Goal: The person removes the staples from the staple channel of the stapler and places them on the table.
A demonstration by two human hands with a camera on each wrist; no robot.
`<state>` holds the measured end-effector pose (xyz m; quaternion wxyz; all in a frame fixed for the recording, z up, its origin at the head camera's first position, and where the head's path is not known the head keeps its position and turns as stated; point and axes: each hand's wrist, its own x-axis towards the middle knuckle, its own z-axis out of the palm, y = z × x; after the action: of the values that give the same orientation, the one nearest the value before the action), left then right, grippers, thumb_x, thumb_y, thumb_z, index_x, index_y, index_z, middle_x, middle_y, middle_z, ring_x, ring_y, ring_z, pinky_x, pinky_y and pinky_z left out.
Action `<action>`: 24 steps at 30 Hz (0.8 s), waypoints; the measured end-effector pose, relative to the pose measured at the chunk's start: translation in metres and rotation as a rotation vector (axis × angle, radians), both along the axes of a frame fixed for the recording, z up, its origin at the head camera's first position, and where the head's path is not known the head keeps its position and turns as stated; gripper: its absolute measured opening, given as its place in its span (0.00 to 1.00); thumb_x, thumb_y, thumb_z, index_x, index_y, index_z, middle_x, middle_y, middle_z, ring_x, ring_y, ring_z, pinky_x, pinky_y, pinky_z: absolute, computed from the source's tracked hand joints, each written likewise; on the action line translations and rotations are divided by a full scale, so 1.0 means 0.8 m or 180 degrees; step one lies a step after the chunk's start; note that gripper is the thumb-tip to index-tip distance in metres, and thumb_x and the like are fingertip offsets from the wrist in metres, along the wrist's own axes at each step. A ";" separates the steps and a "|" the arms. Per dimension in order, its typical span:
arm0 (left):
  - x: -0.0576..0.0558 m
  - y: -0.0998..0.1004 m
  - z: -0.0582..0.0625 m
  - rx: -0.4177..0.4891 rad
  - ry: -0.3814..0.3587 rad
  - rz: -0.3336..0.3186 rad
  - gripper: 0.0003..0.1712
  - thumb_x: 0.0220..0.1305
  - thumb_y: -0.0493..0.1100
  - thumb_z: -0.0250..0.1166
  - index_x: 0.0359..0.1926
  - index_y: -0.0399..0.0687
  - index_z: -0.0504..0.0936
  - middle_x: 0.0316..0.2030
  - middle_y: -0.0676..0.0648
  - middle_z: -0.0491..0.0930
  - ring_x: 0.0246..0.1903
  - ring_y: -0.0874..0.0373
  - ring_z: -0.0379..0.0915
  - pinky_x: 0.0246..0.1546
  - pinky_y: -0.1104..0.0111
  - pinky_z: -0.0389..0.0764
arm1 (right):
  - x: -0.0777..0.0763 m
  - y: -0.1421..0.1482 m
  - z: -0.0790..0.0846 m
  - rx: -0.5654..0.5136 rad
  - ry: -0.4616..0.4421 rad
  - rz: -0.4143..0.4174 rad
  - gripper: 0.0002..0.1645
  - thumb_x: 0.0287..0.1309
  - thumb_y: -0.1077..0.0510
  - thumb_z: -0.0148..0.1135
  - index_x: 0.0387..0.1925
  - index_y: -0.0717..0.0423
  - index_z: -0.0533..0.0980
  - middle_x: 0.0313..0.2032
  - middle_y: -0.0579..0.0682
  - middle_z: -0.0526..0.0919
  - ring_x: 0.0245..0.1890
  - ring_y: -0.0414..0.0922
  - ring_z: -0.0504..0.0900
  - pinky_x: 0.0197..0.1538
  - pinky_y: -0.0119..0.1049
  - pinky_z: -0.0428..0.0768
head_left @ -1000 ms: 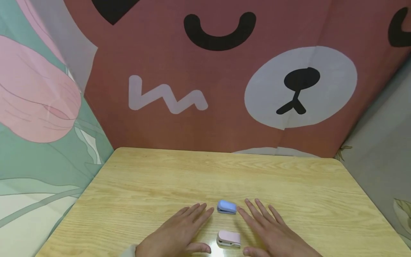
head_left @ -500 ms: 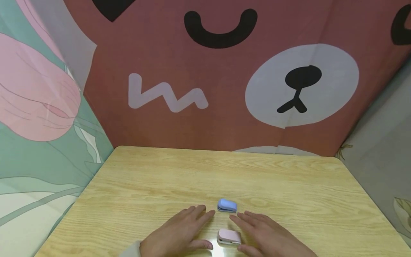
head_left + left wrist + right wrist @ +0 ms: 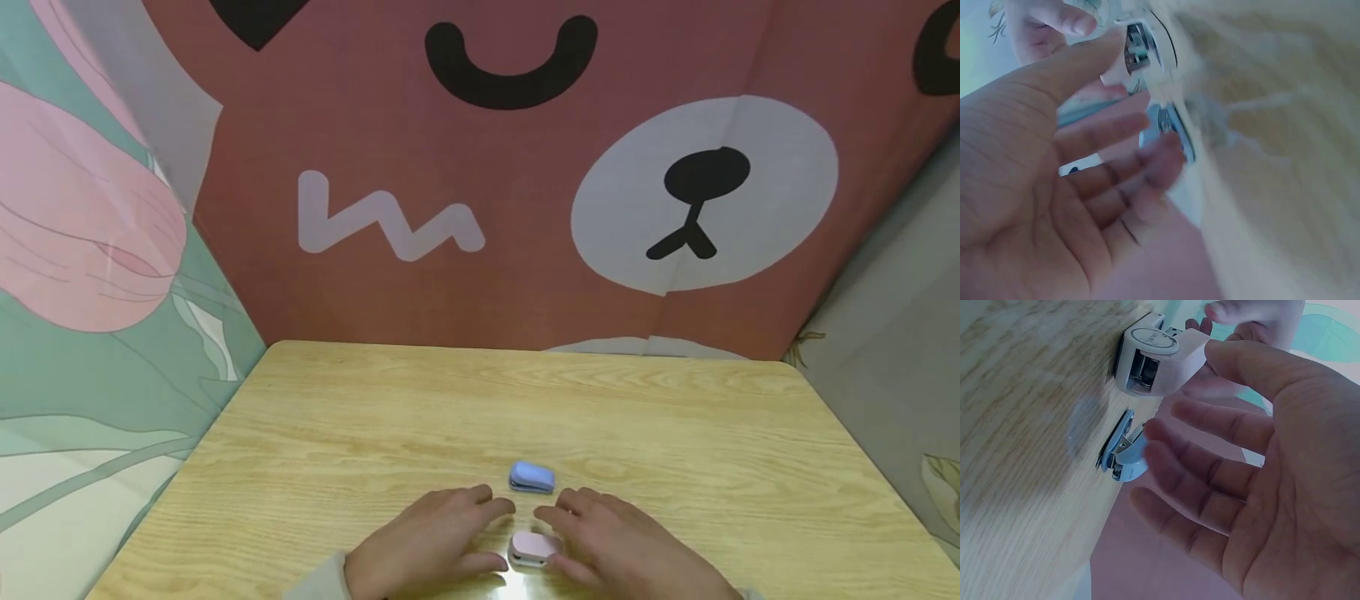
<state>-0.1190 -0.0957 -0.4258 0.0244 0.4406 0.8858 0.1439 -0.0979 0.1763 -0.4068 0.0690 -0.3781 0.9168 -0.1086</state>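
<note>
A small pink stapler (image 3: pixel 534 546) lies on the wooden table between the two hands. Beyond it, a little farther from me, is a small blue stapler (image 3: pixel 532 476). My left hand (image 3: pixel 431 537) hovers at the pink stapler's left side, fingers loosely bent and thumb tip near its end. On the other side my right hand (image 3: pixel 618 542) has its fingers loosely bent. Its thumb overlaps the pink stapler's right end; whether it touches cannot be told. In the right wrist view, the pink stapler (image 3: pixel 1160 356) stands at the thumb tip, with the blue stapler (image 3: pixel 1129 456) past the fingers.
The light wooden table (image 3: pixel 375 408) extends around the staplers. A reddish cloth with a bear's face (image 3: pixel 375 125) hangs behind its far edge. A floral cloth (image 3: pixel 90 208) hangs on the left, and a greyish cloth (image 3: pixel 900 292) on the right.
Both hands have moved inward toward the pink stapler, and their fingers have gone from nearly straight to loosely bent. The staplers have stayed in place on the table.
</note>
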 end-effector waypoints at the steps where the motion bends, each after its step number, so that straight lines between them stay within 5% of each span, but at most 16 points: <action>1: -0.001 0.002 0.000 0.0055 -0.0072 -0.0003 0.24 0.68 0.60 0.68 0.57 0.53 0.80 0.39 0.60 0.77 0.30 0.73 0.68 0.31 0.77 0.73 | -0.001 -0.001 0.001 -0.0014 -0.0035 -0.0010 0.26 0.73 0.37 0.58 0.60 0.48 0.80 0.46 0.38 0.78 0.43 0.36 0.77 0.47 0.42 0.81; 8: -0.008 0.015 -0.002 0.0165 -0.0261 0.0056 0.24 0.68 0.59 0.69 0.57 0.52 0.81 0.44 0.59 0.83 0.33 0.73 0.71 0.33 0.75 0.75 | -0.005 -0.007 0.001 -0.0117 -0.0038 0.0046 0.19 0.73 0.41 0.61 0.53 0.47 0.81 0.37 0.35 0.74 0.31 0.31 0.69 0.35 0.32 0.75; 15: -0.012 0.022 -0.001 0.0128 -0.0465 -0.0006 0.26 0.62 0.53 0.75 0.57 0.47 0.82 0.23 0.65 0.70 0.19 0.72 0.61 0.21 0.78 0.67 | -0.008 -0.016 -0.002 -0.0318 0.0334 0.0243 0.16 0.75 0.40 0.57 0.43 0.47 0.80 0.33 0.35 0.76 0.25 0.30 0.67 0.30 0.28 0.71; 24: -0.014 0.036 -0.007 0.0193 -0.0936 0.0080 0.22 0.53 0.47 0.82 0.48 0.53 0.84 0.18 0.64 0.69 0.17 0.73 0.63 0.18 0.78 0.67 | -0.012 -0.025 -0.009 -0.0367 0.0419 0.0341 0.08 0.68 0.47 0.67 0.38 0.45 0.80 0.28 0.33 0.75 0.24 0.29 0.66 0.28 0.25 0.69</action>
<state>-0.1298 -0.0667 -0.4312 0.1388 0.4042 0.8733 0.2338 -0.1073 0.1561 -0.4137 -0.0074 -0.4362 0.8900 -0.1323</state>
